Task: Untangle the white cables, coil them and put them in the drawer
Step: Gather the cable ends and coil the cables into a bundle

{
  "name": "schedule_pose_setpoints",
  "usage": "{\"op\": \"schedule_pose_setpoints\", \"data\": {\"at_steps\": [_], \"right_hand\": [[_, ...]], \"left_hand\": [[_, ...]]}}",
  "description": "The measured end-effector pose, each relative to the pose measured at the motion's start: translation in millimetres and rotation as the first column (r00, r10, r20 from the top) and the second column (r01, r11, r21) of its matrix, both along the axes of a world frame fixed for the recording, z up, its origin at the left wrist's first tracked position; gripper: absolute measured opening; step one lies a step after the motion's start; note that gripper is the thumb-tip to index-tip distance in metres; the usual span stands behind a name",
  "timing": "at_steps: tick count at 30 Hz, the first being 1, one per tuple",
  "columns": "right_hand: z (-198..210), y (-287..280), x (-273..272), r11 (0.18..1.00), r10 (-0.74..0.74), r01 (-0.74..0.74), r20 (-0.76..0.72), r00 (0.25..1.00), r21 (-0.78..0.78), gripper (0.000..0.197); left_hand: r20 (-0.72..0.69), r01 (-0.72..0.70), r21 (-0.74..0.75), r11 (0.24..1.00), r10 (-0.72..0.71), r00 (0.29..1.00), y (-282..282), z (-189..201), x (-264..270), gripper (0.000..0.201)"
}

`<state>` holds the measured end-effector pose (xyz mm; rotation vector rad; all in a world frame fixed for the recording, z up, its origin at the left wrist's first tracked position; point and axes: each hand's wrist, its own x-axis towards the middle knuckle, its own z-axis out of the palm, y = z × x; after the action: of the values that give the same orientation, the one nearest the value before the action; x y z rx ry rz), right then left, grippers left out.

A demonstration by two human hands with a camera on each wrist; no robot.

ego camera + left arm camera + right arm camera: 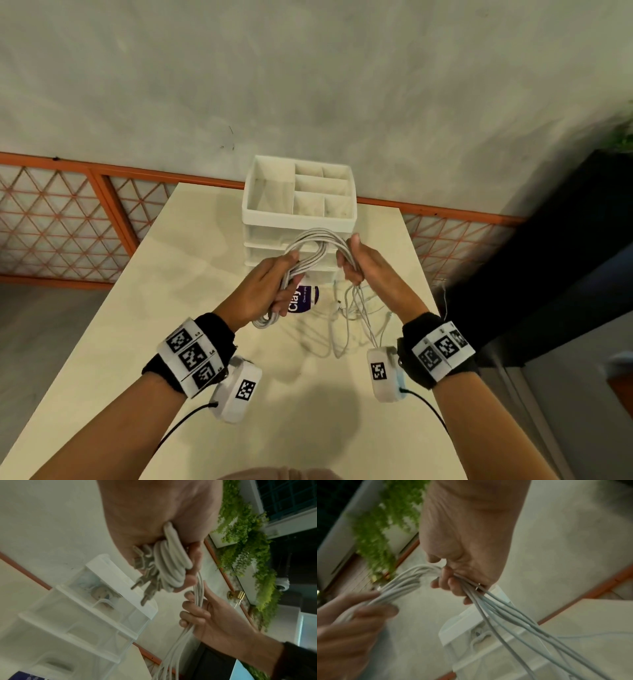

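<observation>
Cables point(320, 245) arch left to right between both hands, above the bench point(178, 308). Left hand point(274, 286) grasps the coil; right hand point(359, 263) grips the loose strands. Drawer unit point(298, 219) stands just beyond, drawers seemingly closed.

- got a black wristband point(219, 329) on my left arm, white strap of square black-and-white tags over it
- same deal on the right wristband point(416, 329)
- white camera pod point(236, 390) under each wrist, tag on it, thin black cable trailing back
- forearms bare
</observation>
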<state>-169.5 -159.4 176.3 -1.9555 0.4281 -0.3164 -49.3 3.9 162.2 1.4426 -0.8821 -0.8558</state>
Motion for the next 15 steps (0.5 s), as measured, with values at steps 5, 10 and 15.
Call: {"op": "schedule_pose_setpoints", "data": {"at_steps": [5, 10, 15], "right_hand": [[-7.0, 22.8, 5.5, 0.962, -0.168, 0.225, 0.311, 0.935, -0.155, 0.037], [-12.0, 38.4, 16.4, 0.955, -0.277, 0.297, 0.288, 0.917, -0.025, 0.036], [-1.0, 46.1, 25.3, 0.959, -0.273, 0.26, 0.119, 0.955, 0.11, 0.041]], "left_hand": [[-0.056, -0.021, -0.036, 0.999, 0.019, 0.998, -2.0, -1.4, -1.9, 0.046], [-0.022, -0.005, -0.054, 0.999, 0.004, 1.0, -10.9, -1.2, -7.7, 0.046], [0.108, 0.015, -0.133, 0.991, -0.001, 0.994, -18.8, -6.2, -14.7, 0.039]]}}
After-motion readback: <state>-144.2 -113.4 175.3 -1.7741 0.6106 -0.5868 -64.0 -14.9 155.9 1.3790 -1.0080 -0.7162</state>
